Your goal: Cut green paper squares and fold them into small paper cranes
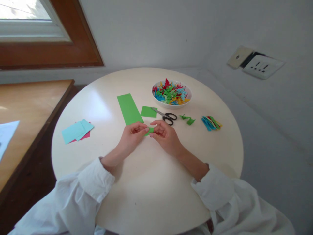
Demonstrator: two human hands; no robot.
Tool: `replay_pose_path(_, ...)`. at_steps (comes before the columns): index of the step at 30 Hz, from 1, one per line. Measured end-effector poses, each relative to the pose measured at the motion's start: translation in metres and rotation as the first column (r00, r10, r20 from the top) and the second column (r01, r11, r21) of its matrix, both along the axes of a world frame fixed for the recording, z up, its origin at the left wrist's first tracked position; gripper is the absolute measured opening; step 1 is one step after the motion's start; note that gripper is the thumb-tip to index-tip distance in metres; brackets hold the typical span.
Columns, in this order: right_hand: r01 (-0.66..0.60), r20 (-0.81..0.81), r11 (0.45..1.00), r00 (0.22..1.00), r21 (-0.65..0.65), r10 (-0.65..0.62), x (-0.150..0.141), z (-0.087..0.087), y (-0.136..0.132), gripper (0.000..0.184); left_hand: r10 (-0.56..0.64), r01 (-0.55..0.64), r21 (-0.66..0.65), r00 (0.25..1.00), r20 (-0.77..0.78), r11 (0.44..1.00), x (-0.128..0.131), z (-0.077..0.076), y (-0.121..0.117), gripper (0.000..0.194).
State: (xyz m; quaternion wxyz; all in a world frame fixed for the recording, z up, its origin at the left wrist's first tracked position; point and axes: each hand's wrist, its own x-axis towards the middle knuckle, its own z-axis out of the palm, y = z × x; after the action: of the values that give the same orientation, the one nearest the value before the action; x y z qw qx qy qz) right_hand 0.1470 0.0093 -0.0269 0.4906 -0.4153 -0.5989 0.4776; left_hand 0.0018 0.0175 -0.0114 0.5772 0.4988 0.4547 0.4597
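Between my fingertips is a small folded piece of green paper (151,130), partly hidden by them. My left hand (133,135) pinches its left side, and my right hand (167,135) pinches its right side, both just above the white table. Just beyond my left hand lies a long green paper strip (129,109). A smaller green paper piece (148,112) sits to its right, with one blade of the black-handled scissors (168,117) resting over its corner. Two small folded green paper pieces (187,119) lie right of the scissors; one looks like a crane.
A white bowl (172,105) full of colourful paper cranes stands at the back of the round table (151,195). Light blue and red paper sheets (77,131) lie at left. A bundle of coloured paper strips (211,123) is at right. A wooden desk (31,107) stands beyond the left edge.
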Motion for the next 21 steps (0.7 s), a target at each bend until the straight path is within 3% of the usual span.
replay_pose_path(10,0.074,-0.148,0.996,0.986,-0.049,-0.081,0.0005,0.0036,0.0032,0.019,-0.025,0.023,0.034,0.998,0.056,0.999,-0.0026,-0.0022,-0.0009,0.027)
replay_pose_path(15,0.071,-0.13,0.996,0.988,-0.055,-0.078,0.0025,0.0052,0.0035,0.012,-0.067,0.063,0.042,0.993,0.093,0.997,-0.002,-0.0028,-0.0007,0.026)
replay_pose_path(21,0.067,-0.168,0.993,0.982,-0.092,-0.082,0.0034,0.004,0.0021,0.02,-0.007,0.005,0.036,0.998,0.062,0.999,-0.0024,-0.0053,0.0005,0.024)
